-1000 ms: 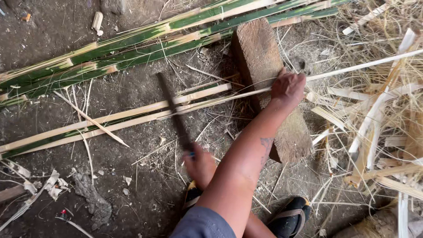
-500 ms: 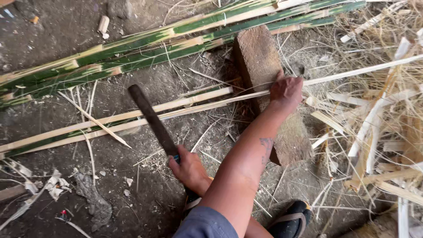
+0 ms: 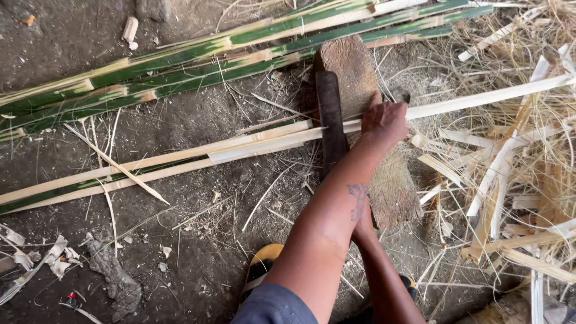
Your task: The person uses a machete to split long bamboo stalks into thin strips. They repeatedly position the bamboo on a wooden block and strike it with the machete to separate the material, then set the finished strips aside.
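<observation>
Pale split bamboo strip [image 3: 264, 139] across wooden block [image 3: 360, 78], left hand [image 3: 384, 120] clamped on it, right hand hidden

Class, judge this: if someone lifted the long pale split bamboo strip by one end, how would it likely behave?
The long pale split bamboo strip is thin and very long, so it would probably sag and whip. It looks dry and slim, likely light. Splinters lie about on the dirt ground, so its edges may be sharp and apt to split.

No packages, labels, signs or screens anywhere in view.
</observation>
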